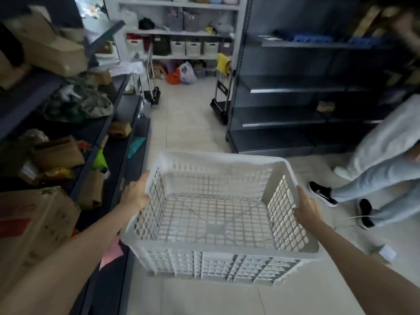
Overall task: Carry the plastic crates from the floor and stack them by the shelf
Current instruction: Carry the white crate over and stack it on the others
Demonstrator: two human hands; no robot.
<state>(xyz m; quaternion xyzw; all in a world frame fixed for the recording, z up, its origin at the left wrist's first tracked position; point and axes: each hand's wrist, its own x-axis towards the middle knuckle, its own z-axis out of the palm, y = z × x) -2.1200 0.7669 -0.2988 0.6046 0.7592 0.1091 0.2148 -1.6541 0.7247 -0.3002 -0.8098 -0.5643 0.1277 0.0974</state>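
The white plastic crate (216, 214) sits at lower centre of the frame, lifted clear of the floor, the left hand (136, 196) and right hand (306, 210) clasping its side rims; carrying seems underway, and next comes lowering it beside the dark shelf (295, 92) at upper right

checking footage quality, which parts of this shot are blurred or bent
Head view: the crate and both hands, left hand and right hand, are fairly sharp; the boxes at upper left and the other person are motion-smeared; shelf uprights bow from wide-angle distortion.
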